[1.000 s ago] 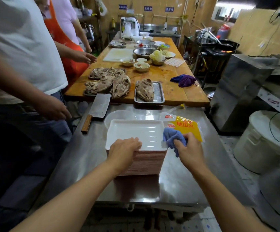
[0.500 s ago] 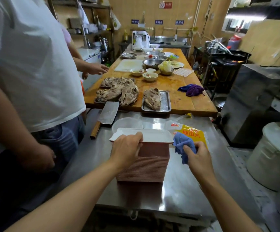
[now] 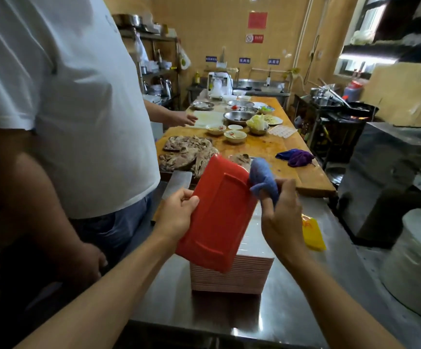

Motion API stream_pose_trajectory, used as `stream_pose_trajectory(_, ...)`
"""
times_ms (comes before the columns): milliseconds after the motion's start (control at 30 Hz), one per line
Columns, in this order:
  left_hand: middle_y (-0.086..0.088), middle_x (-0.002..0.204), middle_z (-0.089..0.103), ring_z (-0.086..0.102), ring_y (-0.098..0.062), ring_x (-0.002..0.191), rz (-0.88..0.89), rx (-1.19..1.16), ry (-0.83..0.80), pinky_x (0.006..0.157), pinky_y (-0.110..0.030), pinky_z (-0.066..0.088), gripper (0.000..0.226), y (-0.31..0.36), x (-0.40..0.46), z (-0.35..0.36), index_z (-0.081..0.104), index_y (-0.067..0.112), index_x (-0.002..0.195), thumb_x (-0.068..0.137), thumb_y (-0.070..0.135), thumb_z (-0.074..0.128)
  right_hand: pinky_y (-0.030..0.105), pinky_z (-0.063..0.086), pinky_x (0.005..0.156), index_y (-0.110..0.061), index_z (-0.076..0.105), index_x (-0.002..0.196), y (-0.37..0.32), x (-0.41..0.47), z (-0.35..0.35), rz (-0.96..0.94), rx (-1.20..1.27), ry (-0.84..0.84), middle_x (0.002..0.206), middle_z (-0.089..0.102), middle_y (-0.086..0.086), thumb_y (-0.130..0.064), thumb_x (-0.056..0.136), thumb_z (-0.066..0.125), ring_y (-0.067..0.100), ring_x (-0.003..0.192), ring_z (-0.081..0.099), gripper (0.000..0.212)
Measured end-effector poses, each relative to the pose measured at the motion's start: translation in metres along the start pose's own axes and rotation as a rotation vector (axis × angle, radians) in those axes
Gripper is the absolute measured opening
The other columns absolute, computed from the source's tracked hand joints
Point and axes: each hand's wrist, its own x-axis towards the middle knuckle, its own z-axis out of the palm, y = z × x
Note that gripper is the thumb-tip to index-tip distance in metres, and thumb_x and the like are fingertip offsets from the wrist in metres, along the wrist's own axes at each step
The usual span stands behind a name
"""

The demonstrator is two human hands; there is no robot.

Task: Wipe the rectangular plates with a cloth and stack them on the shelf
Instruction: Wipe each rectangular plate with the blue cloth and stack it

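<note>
Above stack (image 3: 232,278), left hand (image 3: 176,215) around plate (image 3: 219,212)

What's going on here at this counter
A person is wiping plates. Their left hand holds a rectangular plate tilted up, red underside toward the camera, above the stack of plates on the steel counter. The right hand grips a blue cloth against the plate's upper right edge. Another person in a white shirt stands close on the left.

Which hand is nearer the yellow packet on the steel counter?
Right. The right hand, gripping the blue cloth, is just beside the yellow packet; the left hand holds the red plate on its far side.
</note>
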Motion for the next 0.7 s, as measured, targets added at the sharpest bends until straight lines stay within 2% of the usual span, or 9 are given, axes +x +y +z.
stream_pose_trajectory(67, -0.006, 0.081, 0.065, 0.061, -0.019, 0.072, -0.053, -0.051, -0.01, 0.075, -0.04, 0.053, 0.014, -0.003, -0.005, -0.011, 0.06, 0.014, 0.088, 0.097, 0.014, 0.049, 0.026, 0.042, 0.074, -0.011, 0.044, 0.109, -0.011, 0.005, 0.018, -0.096, -0.066, -0.142, 0.11, 0.057, 0.012, -0.004, 0.09, 0.054, 0.018, 0.095, 0.057, 0.023)
stream_pose_trajectory(133, -0.007, 0.078, 0.064, 0.06, -0.018, 0.068, -0.055, -0.092, -0.008, 0.068, -0.034, 0.052, 0.015, -0.006, -0.009, -0.019, 0.059, 0.012, 0.086, 0.096, 0.01, 0.049, 0.029, 0.033, 0.103, -0.006, 0.041, 0.123, -0.017, 0.006, 0.038, -0.157, -0.16, -0.343, 0.144, 0.036, 0.013, -0.013, 0.091, 0.056, 0.024, 0.131, 0.037, 0.036)
stream_pose_trajectory(167, -0.007, 0.074, 0.062, 0.058, -0.016, 0.063, -0.045, -0.116, -0.003, 0.061, -0.028, 0.05, 0.016, -0.007, -0.011, -0.022, 0.058, 0.012, 0.084, 0.096, 0.007, 0.048, 0.031, 0.025, 0.11, -0.006, 0.04, 0.126, -0.019, 0.006, 0.046, -0.19, -0.187, -0.392, 0.151, 0.027, 0.01, -0.019, 0.092, 0.055, 0.022, 0.139, 0.025, 0.039)
stream_pose_trajectory(200, -0.006, 0.07, 0.06, 0.055, -0.013, 0.059, -0.037, -0.13, 0.003, 0.056, -0.024, 0.048, 0.018, -0.008, -0.013, -0.025, 0.057, 0.012, 0.081, 0.096, 0.005, 0.048, 0.033, 0.022, 0.113, -0.007, 0.042, 0.125, -0.022, 0.007, 0.054, -0.225, -0.196, -0.384, 0.153, 0.025, 0.009, -0.023, 0.093, 0.053, 0.02, 0.141, 0.02, 0.037)
stream_pose_trajectory(300, -0.006, 0.068, 0.058, 0.053, -0.014, 0.058, -0.049, -0.155, 0.014, 0.054, -0.024, 0.045, 0.019, -0.012, -0.017, -0.033, 0.057, 0.011, 0.081, 0.096, 0.005, 0.048, 0.028, 0.026, 0.104, -0.007, 0.046, 0.115, -0.028, 0.012, 0.071, -0.287, -0.209, -0.277, 0.144, 0.037, 0.01, -0.016, 0.092, 0.052, 0.018, 0.13, 0.029, 0.026)
stream_pose_trajectory(400, -0.008, 0.07, 0.06, 0.055, -0.017, 0.059, -0.067, -0.202, 0.044, 0.058, -0.029, 0.048, 0.02, -0.014, -0.02, -0.036, 0.057, 0.012, 0.08, 0.096, 0.005, 0.048, 0.024, 0.028, 0.092, -0.011, 0.046, 0.117, -0.029, 0.015, 0.08, -0.304, -0.231, -0.298, 0.133, 0.045, 0.01, -0.015, 0.091, 0.05, 0.022, 0.119, 0.039, 0.027)
stream_pose_trajectory(467, -0.008, 0.068, 0.06, 0.055, -0.014, 0.055, -0.076, -0.227, 0.061, 0.053, -0.026, 0.048, 0.02, -0.016, -0.022, -0.035, 0.057, 0.011, 0.079, 0.095, 0.004, 0.048, 0.026, 0.031, 0.079, -0.01, 0.047, 0.111, -0.026, 0.014, 0.079, -0.316, -0.242, -0.308, 0.111, 0.051, 0.008, -0.019, 0.091, 0.046, 0.025, 0.1, 0.048, 0.023)
stream_pose_trajectory(533, -0.008, 0.069, 0.061, 0.057, -0.011, 0.052, -0.094, -0.254, 0.08, 0.05, -0.023, 0.05, 0.018, -0.019, -0.023, -0.036, 0.057, 0.01, 0.081, 0.095, 0.004, 0.048, 0.031, 0.033, 0.067, -0.008, 0.046, 0.104, -0.018, 0.012, 0.072, -0.287, -0.223, -0.29, 0.091, 0.047, 0.004, -0.02, 0.09, 0.041, 0.025, 0.081, 0.048, 0.019)
stream_pose_trajectory(700, -0.007, 0.074, 0.067, 0.066, -0.015, 0.059, -0.143, -0.339, 0.105, 0.055, -0.031, 0.057, 0.015, -0.016, -0.023, -0.034, 0.06, 0.011, 0.088, 0.096, 0.009, 0.048, 0.032, 0.033, 0.067, -0.012, 0.041, 0.099, -0.003, 0.013, 0.058, -0.117, -0.253, -0.198, 0.09, 0.045, 0.003, -0.017, 0.096, 0.042, 0.023, 0.081, 0.047, 0.006)
